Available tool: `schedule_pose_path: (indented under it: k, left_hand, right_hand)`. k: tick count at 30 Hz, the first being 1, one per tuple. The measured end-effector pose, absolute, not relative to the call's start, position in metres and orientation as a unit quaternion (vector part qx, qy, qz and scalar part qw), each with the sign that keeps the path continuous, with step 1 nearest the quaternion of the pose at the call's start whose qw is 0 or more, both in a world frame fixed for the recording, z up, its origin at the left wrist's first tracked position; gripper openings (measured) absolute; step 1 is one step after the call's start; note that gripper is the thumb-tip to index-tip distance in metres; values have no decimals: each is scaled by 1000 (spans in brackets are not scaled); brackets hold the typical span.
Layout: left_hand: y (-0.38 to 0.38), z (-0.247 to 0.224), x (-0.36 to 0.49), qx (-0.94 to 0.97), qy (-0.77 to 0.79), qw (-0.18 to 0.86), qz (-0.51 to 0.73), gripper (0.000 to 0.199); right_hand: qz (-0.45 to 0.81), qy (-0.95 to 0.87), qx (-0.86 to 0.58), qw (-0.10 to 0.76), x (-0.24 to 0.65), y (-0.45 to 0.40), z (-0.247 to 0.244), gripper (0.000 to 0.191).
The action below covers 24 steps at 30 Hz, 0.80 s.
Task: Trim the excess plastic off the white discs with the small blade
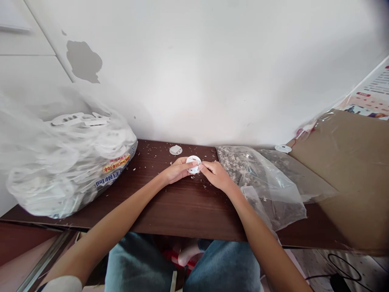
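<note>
A small round white plastic piece (193,165) is held above the dark brown table (182,211). My left hand (178,170) grips it from the left, thumb lying across its face. The fingertips of my right hand (214,173) are pinched together at the disc's right edge; whether something tiny is between them is too small to tell. Just behind my left hand, a second round white piece (176,150) with a raised block lies on the table.
A large clear bag (69,170) full of white plastic parts stands left. Clear bags (258,170) of small bits lie right, beside a cardboard box (355,174). A white disc (283,149) sits by the wall (194,73). White scraps litter the table.
</note>
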State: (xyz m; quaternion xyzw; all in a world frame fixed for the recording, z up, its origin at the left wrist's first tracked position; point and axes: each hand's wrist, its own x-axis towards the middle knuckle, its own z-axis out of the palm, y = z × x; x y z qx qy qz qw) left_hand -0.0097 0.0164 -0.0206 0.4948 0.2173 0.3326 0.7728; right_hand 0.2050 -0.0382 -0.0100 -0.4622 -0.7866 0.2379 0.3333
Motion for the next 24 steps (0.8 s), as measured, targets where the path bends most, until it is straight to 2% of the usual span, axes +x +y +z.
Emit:
schedule_pose_path:
  k: [5, 24]
  left_hand:
    - [16, -19, -11, 502, 204, 775, 326, 38]
    - [13, -19, -14, 553, 220, 728, 340, 39]
  right_hand:
    - [263, -780, -451, 346, 204, -38, -10, 54]
    - [216, -795, -477, 305, 211, -33, -17, 52]
